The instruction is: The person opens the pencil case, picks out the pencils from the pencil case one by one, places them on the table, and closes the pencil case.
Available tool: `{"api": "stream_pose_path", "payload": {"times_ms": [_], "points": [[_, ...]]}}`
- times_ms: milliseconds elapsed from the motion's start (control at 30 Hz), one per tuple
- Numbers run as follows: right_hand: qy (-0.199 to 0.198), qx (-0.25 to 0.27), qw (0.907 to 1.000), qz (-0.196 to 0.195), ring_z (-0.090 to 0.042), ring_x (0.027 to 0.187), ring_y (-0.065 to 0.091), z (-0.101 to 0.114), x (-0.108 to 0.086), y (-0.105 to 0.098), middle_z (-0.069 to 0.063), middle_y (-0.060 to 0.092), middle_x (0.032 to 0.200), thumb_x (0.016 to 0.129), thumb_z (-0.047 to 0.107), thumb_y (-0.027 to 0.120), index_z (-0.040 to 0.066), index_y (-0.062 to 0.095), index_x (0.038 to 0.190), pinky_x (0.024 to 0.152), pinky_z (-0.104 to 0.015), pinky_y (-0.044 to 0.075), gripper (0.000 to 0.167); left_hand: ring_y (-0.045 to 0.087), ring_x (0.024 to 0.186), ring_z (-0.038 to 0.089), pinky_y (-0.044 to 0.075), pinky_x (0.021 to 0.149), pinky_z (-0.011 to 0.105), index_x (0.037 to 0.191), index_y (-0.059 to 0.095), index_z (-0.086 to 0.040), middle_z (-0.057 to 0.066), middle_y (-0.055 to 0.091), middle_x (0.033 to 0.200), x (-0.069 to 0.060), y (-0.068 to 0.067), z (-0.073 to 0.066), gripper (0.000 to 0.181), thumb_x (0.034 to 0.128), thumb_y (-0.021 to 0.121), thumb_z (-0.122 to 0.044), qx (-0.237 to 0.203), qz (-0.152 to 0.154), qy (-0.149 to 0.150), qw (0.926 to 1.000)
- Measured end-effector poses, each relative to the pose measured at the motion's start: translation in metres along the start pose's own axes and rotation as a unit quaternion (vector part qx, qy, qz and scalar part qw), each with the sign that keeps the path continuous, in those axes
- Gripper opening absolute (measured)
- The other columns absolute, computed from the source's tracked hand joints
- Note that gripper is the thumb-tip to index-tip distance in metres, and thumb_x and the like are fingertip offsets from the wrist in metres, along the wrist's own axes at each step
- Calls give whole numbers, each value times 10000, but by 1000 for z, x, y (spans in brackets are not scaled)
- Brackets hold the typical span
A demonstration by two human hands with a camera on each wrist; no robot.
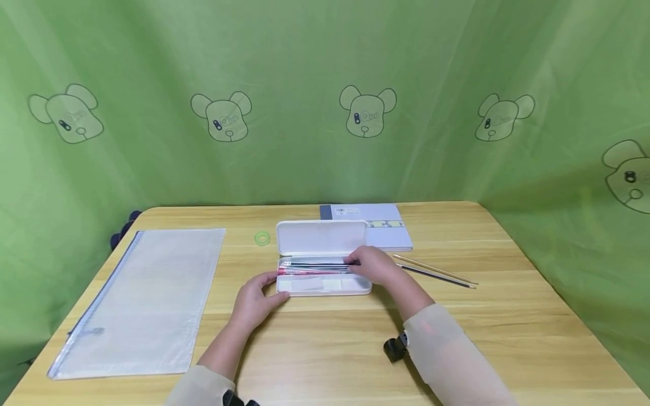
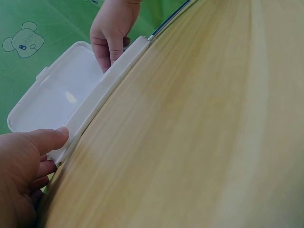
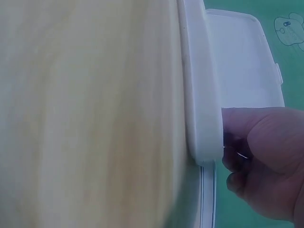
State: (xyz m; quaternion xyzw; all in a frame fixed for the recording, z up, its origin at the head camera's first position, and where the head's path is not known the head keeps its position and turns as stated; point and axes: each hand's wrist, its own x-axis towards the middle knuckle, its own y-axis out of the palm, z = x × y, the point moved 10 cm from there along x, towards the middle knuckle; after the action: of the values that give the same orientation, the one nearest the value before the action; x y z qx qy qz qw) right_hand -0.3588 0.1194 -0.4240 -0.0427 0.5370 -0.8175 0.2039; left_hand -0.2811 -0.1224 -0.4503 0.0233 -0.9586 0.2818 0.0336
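Observation:
A white plastic pencil case (image 1: 324, 292) lies on the table with its lid (image 1: 322, 238) raised at the back. Several thin pencils (image 1: 315, 265) and a red-and-clear item (image 1: 299, 272) fill its rear compartment. My left hand (image 1: 252, 301) grips the case's left end, thumb at the front corner and fingers round the side. My right hand (image 1: 374, 265) reaches into the right end, fingers curled at the pencils' ends. In the right wrist view, the case's front wall (image 3: 202, 95) partly hides those fingertips; a thin shiny edge shows between the fingers.
Two long pencil-like sticks (image 1: 437, 272) lie right of the case. A notebook (image 1: 391, 231) sits behind it. A green tape ring (image 1: 262, 238) is at the back left. A translucent zip pouch (image 1: 147, 299) covers the table's left side. Green curtains (image 1: 304, 158) surround the table.

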Motion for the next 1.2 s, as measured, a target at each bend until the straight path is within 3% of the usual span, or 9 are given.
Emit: {"api": "stream_pose_path", "payload": {"times_ms": [333,533,700,967,1200], "points": [[-40,293,9994,-169,-225,997,643,-3,2,1,-42,733,989,906,141,674,95,741,990,986,-452,506,116,524,1306,363,381,1146,507,1282,613,-7,157,647,1300,0,0,0,547,813,788,-228,10,5,-28,10000],[40,549,9982,-247,-216,987,629,-8,1,2,-39,719,994,914,145,671,108,747,1005,974,-447,505,125,532,1296,361,385,1143,501,1274,617,-4,160,654,1289,0,0,1,545,808,792,-225,6,4,-48,10000],[-12,918,9949,-410,-177,910,584,-12,-4,-1,-42,678,972,923,146,659,102,740,1037,879,-385,510,147,535,1292,361,388,1139,503,1276,616,-7,159,654,1288,0,1,2,551,807,795,-234,15,8,-44,10000],[-238,1261,9894,-674,-163,835,544,-18,-20,-17,-53,642,943,924,168,659,94,730,1045,739,-276,479,159,534,1295,356,389,1140,499,1274,620,-13,152,656,1288,0,1,2,541,809,792,-229,29,1,-44,10000],[-336,1307,9869,-890,-162,852,540,-36,-41,-37,-56,652,953,920,158,656,77,724,1061,750,-278,474,176,532,1300,352,386,1145,494,1274,620,-13,150,655,1291,0,0,2,537,809,791,-222,10,-8,-35,10000]]}}
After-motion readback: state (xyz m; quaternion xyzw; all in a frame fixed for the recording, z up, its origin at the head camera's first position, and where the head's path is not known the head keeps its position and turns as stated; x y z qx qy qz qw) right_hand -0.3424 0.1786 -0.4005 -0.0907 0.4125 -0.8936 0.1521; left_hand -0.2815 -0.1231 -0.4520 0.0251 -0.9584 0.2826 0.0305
